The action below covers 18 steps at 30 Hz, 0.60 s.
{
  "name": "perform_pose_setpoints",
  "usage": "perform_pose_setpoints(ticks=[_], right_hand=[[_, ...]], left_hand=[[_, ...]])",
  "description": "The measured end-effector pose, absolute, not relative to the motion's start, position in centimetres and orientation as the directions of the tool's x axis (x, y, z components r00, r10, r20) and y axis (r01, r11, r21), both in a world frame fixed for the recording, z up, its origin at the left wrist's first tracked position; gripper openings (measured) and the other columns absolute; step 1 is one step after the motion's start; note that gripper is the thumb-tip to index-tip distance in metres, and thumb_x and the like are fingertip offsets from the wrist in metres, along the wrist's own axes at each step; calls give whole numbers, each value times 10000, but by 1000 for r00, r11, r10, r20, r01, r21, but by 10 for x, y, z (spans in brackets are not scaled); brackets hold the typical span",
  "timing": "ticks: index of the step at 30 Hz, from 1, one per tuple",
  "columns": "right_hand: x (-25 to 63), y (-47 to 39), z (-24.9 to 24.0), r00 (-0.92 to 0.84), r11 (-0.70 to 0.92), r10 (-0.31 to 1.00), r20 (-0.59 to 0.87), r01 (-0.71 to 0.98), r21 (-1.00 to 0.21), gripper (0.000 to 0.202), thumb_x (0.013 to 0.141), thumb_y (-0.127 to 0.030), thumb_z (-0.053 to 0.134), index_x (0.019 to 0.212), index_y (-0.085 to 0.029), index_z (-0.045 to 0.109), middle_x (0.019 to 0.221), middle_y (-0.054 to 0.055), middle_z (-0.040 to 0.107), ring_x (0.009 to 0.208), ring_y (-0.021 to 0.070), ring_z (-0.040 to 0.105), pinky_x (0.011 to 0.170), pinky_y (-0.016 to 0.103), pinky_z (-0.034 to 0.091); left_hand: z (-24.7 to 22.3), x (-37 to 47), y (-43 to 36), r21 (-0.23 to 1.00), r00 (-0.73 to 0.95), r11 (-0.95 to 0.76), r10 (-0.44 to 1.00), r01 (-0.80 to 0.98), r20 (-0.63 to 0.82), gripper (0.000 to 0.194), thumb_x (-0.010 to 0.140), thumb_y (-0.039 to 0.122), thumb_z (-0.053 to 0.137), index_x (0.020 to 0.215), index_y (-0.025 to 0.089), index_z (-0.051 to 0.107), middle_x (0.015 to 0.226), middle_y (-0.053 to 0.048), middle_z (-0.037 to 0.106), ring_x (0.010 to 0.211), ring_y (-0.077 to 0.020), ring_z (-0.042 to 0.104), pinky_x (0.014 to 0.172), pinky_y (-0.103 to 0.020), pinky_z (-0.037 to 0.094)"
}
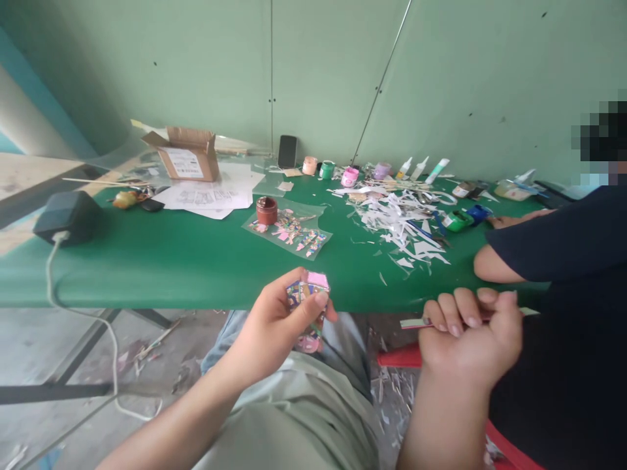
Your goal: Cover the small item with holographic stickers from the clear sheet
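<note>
My left hand is closed around a small colourful patterned piece with pink and blue patches, held over my lap at the table's front edge. My right hand, raised at the right, has its fingers wrapped round a thin, flat, pale strip that sticks out on both sides of the fist. What kind of tool or strip it is, I cannot tell. Beyond my left hand, a clear plastic sheet lies on the green table, bearing small patterned cutouts and a brown paint jar.
White paper scraps cover the table's right part, near paint jars and glue tubes. An open cardboard box, printed sheets and a dark adapter with a cable stand left. A co-worker's arm rests at right.
</note>
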State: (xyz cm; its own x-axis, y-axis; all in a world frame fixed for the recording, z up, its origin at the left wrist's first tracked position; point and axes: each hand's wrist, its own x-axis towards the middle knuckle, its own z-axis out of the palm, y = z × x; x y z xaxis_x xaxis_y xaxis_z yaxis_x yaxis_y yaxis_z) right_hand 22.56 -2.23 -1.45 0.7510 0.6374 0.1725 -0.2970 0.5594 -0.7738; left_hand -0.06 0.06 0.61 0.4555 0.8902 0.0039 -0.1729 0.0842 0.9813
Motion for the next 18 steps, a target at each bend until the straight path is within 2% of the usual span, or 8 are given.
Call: perform_pose_setpoints(ticks=[2, 6, 8, 10, 13, 15, 18], right_hand=[[221, -18, -17, 763, 575, 606, 227, -222, -788, 243, 837, -355, 659, 746, -232, 471, 488, -134, 305, 358, 52, 175, 357, 191, 176], [201, -13, -24, 762, 598, 524, 380, -12, -802, 119, 822, -310, 645, 838, -197, 610, 625, -77, 479, 431, 54, 389, 414, 194, 310], [186, -14, -28, 672, 564, 587, 452, 61, -823, 152, 894, -327, 601, 837, -191, 637, 635, -57, 519, 453, 66, 441, 426, 204, 339], [170, -18, -33, 482, 499, 725, 492, 123, -858, 204, 971, -343, 534, 877, -203, 648, 563, -69, 490, 419, 74, 413, 409, 204, 319], [152, -27, -37, 299, 468, 778, 553, 312, -827, 214, 981, -357, 533, 916, -207, 671, 583, -46, 536, 468, 94, 465, 442, 213, 353], [144, -31, -36, 284, 478, 765, 579, 353, -804, 215, 970, -369, 541, 903, -211, 671, 641, -22, 590, 525, 110, 518, 475, 220, 389], [137, -33, -30, 343, 493, 748, 568, 285, -822, 230, 950, -396, 555, 841, -216, 645, 658, -19, 598, 543, 117, 531, 473, 218, 395]], left_hand=[[7, -1, 0, 988, 463, 63, 886, -144, 11, 345, 889, 492, 661, 785, 189, 533, 707, 10, 654, 506, -77, 499, 472, -195, 414], [7, -1, 0, 991, 427, 38, 904, -126, 19, 365, 890, 520, 647, 786, 190, 532, 621, 28, 609, 500, -75, 448, 467, -189, 358], [9, 0, -1, 989, 418, 27, 908, -143, 36, 390, 872, 538, 660, 767, 188, 526, 561, 37, 569, 489, -78, 425, 476, -201, 344], [11, 1, -1, 987, 421, 12, 905, -159, 57, 401, 867, 539, 665, 745, 187, 518, 527, 44, 538, 476, -77, 401, 479, -212, 330], [13, 0, -1, 986, 428, -7, 900, -168, 80, 380, 884, 509, 657, 740, 185, 521, 534, 46, 526, 477, -74, 388, 479, -216, 317], [11, -1, -2, 986, 428, -20, 899, -166, 90, 352, 895, 481, 656, 752, 184, 534, 545, 46, 528, 487, -76, 398, 487, -216, 322], [8, 0, -3, 990, 444, -34, 891, -140, 93, 309, 903, 445, 658, 776, 181, 560, 558, 42, 544, 506, -83, 433, 506, -214, 347]])
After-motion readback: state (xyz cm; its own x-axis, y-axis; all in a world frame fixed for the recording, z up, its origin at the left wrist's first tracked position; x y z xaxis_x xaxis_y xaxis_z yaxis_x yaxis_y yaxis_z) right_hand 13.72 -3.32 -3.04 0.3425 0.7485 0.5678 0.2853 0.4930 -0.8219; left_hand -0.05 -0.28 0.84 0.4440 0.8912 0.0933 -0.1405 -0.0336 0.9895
